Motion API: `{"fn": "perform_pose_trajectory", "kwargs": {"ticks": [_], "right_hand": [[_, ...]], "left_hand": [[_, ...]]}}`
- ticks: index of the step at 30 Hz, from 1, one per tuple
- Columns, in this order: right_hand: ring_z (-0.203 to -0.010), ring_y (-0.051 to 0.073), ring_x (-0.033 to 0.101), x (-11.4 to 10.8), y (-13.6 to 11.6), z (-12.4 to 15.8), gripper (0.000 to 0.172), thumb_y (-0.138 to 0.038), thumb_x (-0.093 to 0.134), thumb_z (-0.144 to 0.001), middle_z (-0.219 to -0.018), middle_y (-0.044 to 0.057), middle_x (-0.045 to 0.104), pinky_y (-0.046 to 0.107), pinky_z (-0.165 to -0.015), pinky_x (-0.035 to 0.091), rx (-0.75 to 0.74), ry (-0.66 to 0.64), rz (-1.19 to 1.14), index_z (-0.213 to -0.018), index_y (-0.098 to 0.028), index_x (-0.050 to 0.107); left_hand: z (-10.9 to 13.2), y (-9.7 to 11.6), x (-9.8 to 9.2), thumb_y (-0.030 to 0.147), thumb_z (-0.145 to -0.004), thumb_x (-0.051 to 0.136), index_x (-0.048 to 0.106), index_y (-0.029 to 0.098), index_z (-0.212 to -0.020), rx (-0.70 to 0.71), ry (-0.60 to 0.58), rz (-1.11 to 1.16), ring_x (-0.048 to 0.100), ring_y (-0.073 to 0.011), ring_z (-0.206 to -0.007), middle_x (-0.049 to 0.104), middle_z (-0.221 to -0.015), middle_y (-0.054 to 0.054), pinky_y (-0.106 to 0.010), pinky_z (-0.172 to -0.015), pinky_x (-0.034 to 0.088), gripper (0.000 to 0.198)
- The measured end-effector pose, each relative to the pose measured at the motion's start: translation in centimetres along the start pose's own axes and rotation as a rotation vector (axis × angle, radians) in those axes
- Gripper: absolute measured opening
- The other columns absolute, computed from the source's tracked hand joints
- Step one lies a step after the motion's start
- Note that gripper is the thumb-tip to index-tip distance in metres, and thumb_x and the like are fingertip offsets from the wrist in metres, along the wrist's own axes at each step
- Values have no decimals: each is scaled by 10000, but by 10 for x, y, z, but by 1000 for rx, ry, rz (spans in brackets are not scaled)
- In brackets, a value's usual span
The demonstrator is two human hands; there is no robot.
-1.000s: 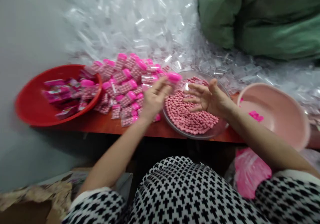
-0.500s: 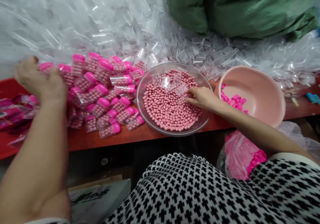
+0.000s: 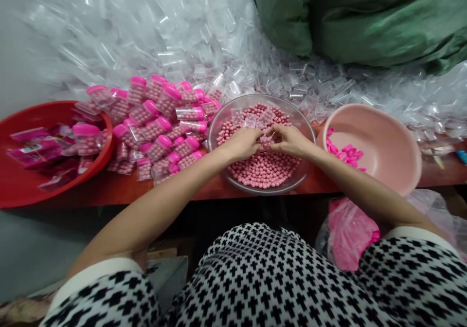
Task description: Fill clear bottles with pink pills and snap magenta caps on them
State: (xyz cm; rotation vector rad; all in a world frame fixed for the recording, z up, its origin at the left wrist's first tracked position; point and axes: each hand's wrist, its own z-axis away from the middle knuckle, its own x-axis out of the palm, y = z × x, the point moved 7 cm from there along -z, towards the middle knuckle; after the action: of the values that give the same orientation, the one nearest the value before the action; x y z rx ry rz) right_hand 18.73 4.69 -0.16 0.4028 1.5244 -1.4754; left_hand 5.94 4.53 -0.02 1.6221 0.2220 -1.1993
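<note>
My left hand [image 3: 243, 143] and my right hand [image 3: 291, 141] meet over a clear bowl [image 3: 260, 190] full of pink beads [image 3: 263, 171]. Between their bent fingertips is a small clear plastic container [image 3: 266, 140], low against the beads; fingers partly hide it. Other see-through containers [image 3: 250, 119] lie on the beads just behind my hands. To the left is a heap of bead-filled containers with bright pink caps [image 3: 160, 122].
A red basin [image 3: 54, 195] at the left holds pink packets and a capped container of beads. Right of the bowl stands a peach basin [image 3: 390, 147] with loose pink caps [image 3: 350, 154]. Empty clear containers [image 3: 204, 49] pile up behind, beside green cloth [image 3: 372, 25].
My left hand has come from the far left, by the red basin, to the bead bowl. My right hand stays at the bowl. The view has shifted, showing more of the red basin.
</note>
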Motion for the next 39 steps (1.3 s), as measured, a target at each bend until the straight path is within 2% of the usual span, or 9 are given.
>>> {"fn": "perform_pose_trajectory", "kwargs": {"ticks": [3,9,14,21,25,28,31,34,39], "right_hand": [[-695,158,583,-16,-13,8,373,-403,761,-762,-740,-9,646,264,-656,408,-135,52,-159,-1017,-165,630],[-830,179,655,-30,-32,16,383,-478,742,-810,-930,32,714,286,-763,488,-370,54,-385,-1066,-203,665],[-703,139,595,-29,-35,14,296,-439,741,-830,-766,5,672,254,-675,454,-409,39,-329,-941,-169,694],[-653,133,627,-11,-23,11,244,-386,736,-833,-745,-27,653,246,-628,504,-301,27,-560,-893,-183,616],[-943,186,680,-17,-12,27,201,-288,781,-812,-1016,15,740,305,-870,522,-268,132,-256,-970,-218,679],[-1069,213,663,-50,16,53,254,-293,758,-840,-1195,46,729,318,-942,493,-172,290,-47,-1083,-233,713],[-962,230,692,-97,78,76,224,-271,607,-944,-1074,82,763,336,-883,495,116,469,128,-1105,-183,736],[-1061,299,684,-116,139,80,287,-157,552,-930,-1174,130,748,392,-929,475,307,325,386,-1140,-158,749],[-1272,327,582,-106,179,65,372,-80,524,-896,-1387,116,649,442,-1069,422,201,162,338,-1189,-179,732]], "left_hand": [[2,-5,2,272,-818,673,706,140,-956,51,22,399,685,-253,-942,729,-930,-66,-389,-906,534,194],[20,-13,5,377,-640,892,665,155,-1026,-84,57,1200,687,-173,-804,714,-909,-45,-356,-813,581,500],[24,-15,9,356,-541,950,667,160,-924,-187,93,1275,667,-140,-730,691,-811,-5,-312,-762,595,514],[29,-25,5,308,-520,946,666,175,-891,-283,239,1165,667,-132,-717,669,-784,24,-254,-703,612,484],[30,-34,4,286,-534,938,669,190,-904,-318,330,1141,679,-137,-733,696,-820,13,-226,-683,612,467],[31,-34,5,283,-547,933,662,204,-905,-330,346,1163,701,-163,-772,698,-810,12,-257,-710,630,456],[31,-30,4,309,-559,931,699,212,-972,-327,330,1164,711,-181,-809,710,-858,-3,-280,-724,642,484],[31,-25,2,335,-555,943,740,226,-965,-314,318,1180,704,-176,-825,714,-893,-9,-265,-719,642,470],[33,-23,0,351,-568,951,765,236,-894,-319,338,1197,691,-161,-827,710,-920,-1,-268,-731,645,393]]}}
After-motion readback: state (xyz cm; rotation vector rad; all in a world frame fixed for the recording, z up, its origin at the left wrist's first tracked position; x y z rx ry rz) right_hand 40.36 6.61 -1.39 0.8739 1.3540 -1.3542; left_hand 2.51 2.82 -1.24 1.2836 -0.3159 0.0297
